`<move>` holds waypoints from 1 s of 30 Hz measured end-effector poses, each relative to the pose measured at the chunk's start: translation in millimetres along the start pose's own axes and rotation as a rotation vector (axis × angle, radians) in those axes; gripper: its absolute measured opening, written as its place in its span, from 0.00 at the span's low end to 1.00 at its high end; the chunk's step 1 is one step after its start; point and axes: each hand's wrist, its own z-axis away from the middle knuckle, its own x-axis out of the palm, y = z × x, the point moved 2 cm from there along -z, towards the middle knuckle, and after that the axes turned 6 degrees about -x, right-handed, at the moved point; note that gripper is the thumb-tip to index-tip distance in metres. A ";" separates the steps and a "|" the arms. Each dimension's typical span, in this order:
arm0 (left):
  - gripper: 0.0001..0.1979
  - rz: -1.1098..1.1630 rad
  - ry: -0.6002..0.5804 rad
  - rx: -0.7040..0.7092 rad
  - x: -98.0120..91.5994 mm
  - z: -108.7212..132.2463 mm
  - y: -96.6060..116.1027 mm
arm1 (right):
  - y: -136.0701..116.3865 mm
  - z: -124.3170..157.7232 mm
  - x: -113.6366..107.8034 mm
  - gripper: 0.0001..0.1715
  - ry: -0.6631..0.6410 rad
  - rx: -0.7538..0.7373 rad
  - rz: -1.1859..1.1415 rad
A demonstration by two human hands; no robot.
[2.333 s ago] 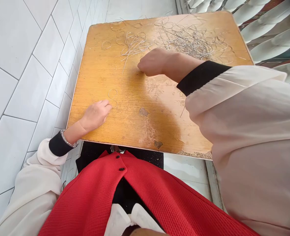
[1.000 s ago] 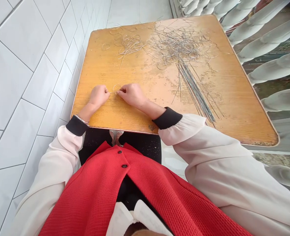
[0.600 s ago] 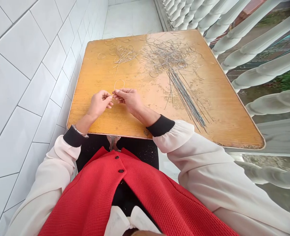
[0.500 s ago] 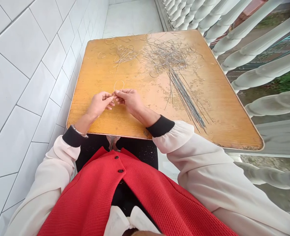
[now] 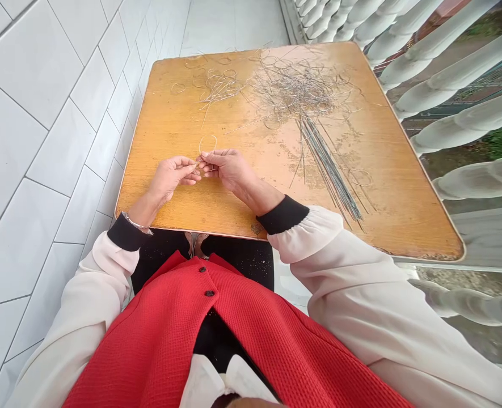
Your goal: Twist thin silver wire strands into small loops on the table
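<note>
Two bare hands meet over the near half of a worn wooden desk (image 5: pixel 251 209), and between them a thin wire loop (image 5: pixel 207 143) stands up, clear of the surface. The left hand (image 5: pixel 172 178) and the right hand (image 5: pixel 227 169) are both closed to a fine pinch, each grip clenched at the base of the loop, where the wire's ends seem to come together. The wire is too fine to tell which strand lies in which grip. Held this way, the loop sits just beyond the fingertips, touching nothing else and in plain view, which looks like the reason for raising it off the desk. The forearms angle inward from the black cuffs (image 5: pixel 283 215) of a cream blouse (image 5: pixel 374 294), setting the pinch centrally in front of a red waistcoat (image 5: pixel 208 340). Well beyond the hands lie a large tangle of bent wire (image 5: pixel 297 90) and a sheaf of straight wires (image 5: pixel 329 173), fanned toward the near edge. Further left are a smaller tangle (image 5: pixel 220 90) and a few loose wire rings (image 5: pixel 178 88). A white tiled wall (image 5: pixel 59 130) runs along the left side, and a white balustrade (image 5: pixel 459 124) along the right.
</note>
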 end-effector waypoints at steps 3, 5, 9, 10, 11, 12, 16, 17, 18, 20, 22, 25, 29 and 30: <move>0.09 -0.066 -0.006 -0.011 2.4 -0.5 0.5 | 0.2 -0.1 -0.9 0.19 -0.002 -0.058 0.062; 0.10 -0.109 0.031 0.005 3.0 -2.5 0.4 | 0.5 0.7 -1.6 0.16 -0.011 -0.075 0.082; 0.13 -0.181 0.188 0.090 -1.0 -7.4 -0.3 | 0.6 4.5 -3.2 0.16 -0.038 -0.043 0.106; 0.13 -0.202 0.229 0.109 -2.8 -8.3 -0.9 | 0.8 5.5 -3.3 0.18 -0.052 -0.020 0.116; 0.13 -0.229 0.265 0.125 -4.7 -9.2 -1.8 | 1.2 6.4 -3.1 0.19 -0.068 -0.001 0.130; 0.13 -0.259 0.293 0.140 -6.4 -10.1 -2.9 | 1.8 7.0 -2.6 0.20 -0.085 0.012 0.143; 0.12 -0.391 0.354 0.245 -11.4 -13.8 -7.2 | 6.9 6.0 0.6 0.18 -0.115 0.021 0.197; 0.12 -0.406 0.357 0.265 -11.8 -14.4 -7.6 | 8.4 5.2 1.0 0.17 -0.106 0.022 0.203; 0.12 -0.406 0.355 0.270 -11.8 -14.7 -7.7 | 9.7 4.2 1.1 0.16 -0.096 0.024 0.204; 0.12 -0.358 0.339 0.226 -10.6 -14.1 -6.9 | 11.3 2.4 0.7 0.17 -0.090 0.030 0.185; 0.13 -0.279 0.318 0.157 -8.0 -11.9 -5.4 | 11.4 1.2 0.1 0.19 -0.115 0.046 0.159; 0.14 -0.181 0.287 0.101 -3.8 -8.0 -3.7 | 10.2 0.7 0.6 0.23 -0.151 0.074 0.140; 0.14 -0.173 0.283 0.089 -7.4 -9.1 -2.4 | 8.5 0.8 2.6 0.22 -0.133 0.109 0.152; 0.14 -0.214 0.293 0.091 -11.0 -11.2 -1.0 | 7.9 -0.4 1.4 0.20 -0.130 0.122 0.175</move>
